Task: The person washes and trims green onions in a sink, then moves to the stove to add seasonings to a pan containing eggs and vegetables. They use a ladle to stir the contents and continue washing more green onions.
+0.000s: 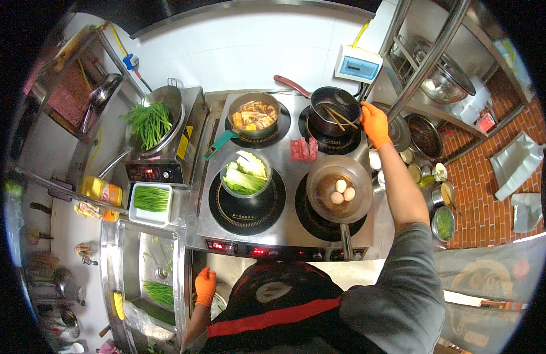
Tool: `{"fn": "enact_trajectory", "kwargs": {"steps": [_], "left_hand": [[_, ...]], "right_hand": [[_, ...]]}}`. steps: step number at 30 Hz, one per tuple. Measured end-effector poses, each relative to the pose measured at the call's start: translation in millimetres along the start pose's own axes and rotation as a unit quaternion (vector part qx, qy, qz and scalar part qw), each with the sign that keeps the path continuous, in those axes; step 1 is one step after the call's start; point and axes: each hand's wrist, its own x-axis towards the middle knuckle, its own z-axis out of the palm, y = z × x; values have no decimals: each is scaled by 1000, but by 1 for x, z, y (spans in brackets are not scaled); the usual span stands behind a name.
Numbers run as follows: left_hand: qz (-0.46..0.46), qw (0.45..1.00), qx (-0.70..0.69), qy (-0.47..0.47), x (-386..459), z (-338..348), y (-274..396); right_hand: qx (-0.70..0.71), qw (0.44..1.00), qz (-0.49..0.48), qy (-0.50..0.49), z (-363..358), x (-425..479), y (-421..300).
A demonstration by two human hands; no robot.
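My right hand (374,124), in an orange glove, is at the right rim of a dark saucepan (328,126) on the back right hob; whether it grips the rim cannot be told. Wooden chopsticks (337,117) lie in that pan, whose reddish handle points back left. My left hand (205,285), also gloved in orange, hangs low by the sink, with nothing seen in it. Slices of red meat (304,149) lie on the steel between the right hobs. Several eggs (337,197) sit in liquid in a metal pan (317,177) at front right.
A pot of stew (254,116) and a bowl of lettuce (245,172) stand on the left hobs. Farther left are a wok (177,128) heaped with green stalks, a white tray (168,217) of cut greens and a steel sink (181,265). Small containers (443,193) and a metal rack (432,66) are at right.
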Motion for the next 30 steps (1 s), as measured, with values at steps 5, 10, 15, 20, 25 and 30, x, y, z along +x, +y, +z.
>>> {"fn": "enact_trajectory", "kwargs": {"steps": [5, 10, 15, 20, 25, 30], "left_hand": [[-23, 998, 42, -30, -60, 27, 31], [7, 995, 100, -18, -75, 48, 27], [-10, 995, 95, -19, -94, 62, 41], [49, 990, 127, -37, -115, 78, 68], [50, 986, 152, -53, -128, 89, 77], [12, 993, 113, -35, -131, 97, 65]], "right_hand": [[-319, 940, -115, -40, -13, 0, 49], [-347, 915, -161, -131, -10, 0, 76], [-354, 919, -137, -104, -19, -11, 74], [-272, 950, -144, -60, -56, -53, 34], [-44, 972, -132, -191, -52, -134, -31], [-29, 890, -65, -451, -42, -208, -126]]}}
